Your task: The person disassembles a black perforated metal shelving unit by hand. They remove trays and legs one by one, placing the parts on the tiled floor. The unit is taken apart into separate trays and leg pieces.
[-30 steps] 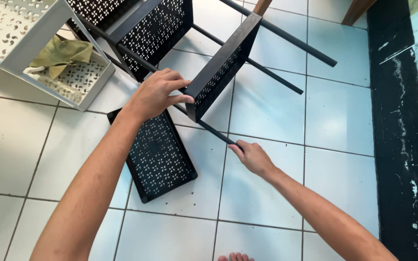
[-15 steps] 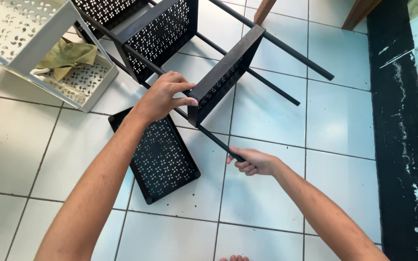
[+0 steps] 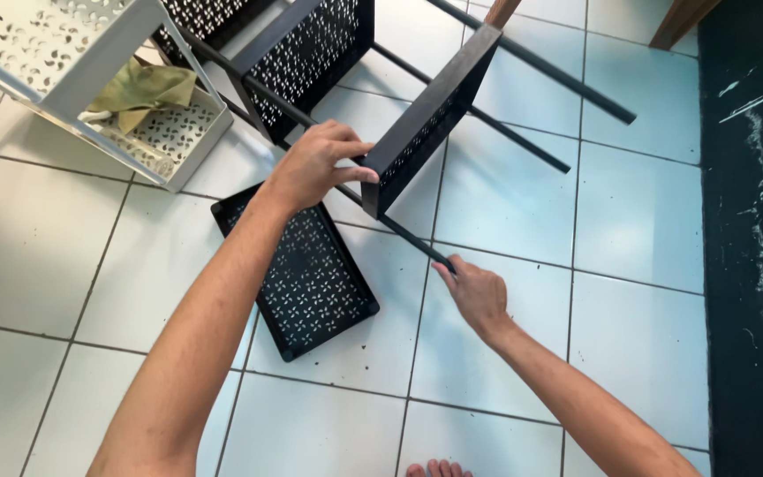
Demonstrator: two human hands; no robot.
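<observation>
The left hand grips the corner of a black perforated metal shelf tray mounted on a tipped-over black rack. The right hand, curled under the end of the thin black metal rack pole half a second ago, now pinches its tip from above, fingers straighter. A loose black perforated tray lies flat beside them; a white perforated rack stands left. Bare white floor tiles spread rightward.
</observation>
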